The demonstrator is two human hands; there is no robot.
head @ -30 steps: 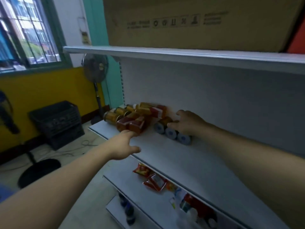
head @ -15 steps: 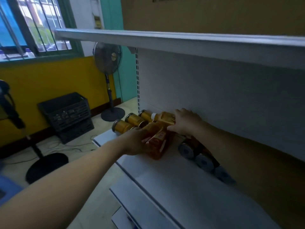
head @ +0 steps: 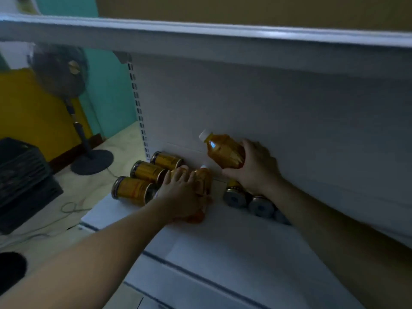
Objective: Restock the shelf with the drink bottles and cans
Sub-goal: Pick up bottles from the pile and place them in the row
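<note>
My right hand [head: 253, 168] grips an orange drink bottle [head: 220, 149] with a white cap and holds it tilted above the white shelf [head: 200, 248], close to the back panel. My left hand [head: 180, 195] lies closed over another orange bottle [head: 201, 180] that rests on its side on the shelf. Three gold cans [head: 133, 189] lie on their sides at the shelf's left end. Further cans with silver ends [head: 236, 197] lie under my right wrist, partly hidden by it.
A shelf board [head: 200, 39] overhangs closely above, with a cardboard box on it. Left of the unit stand a pedestal fan [head: 66, 74] and a black plastic crate [head: 20, 175] on the floor. A lower shelf edge [head: 178, 293] shows below.
My right hand has lifted an orange bottle off the pile and raised it toward the back panel. My left hand stays on the lying bottle. The view has moved closer and lower.
</note>
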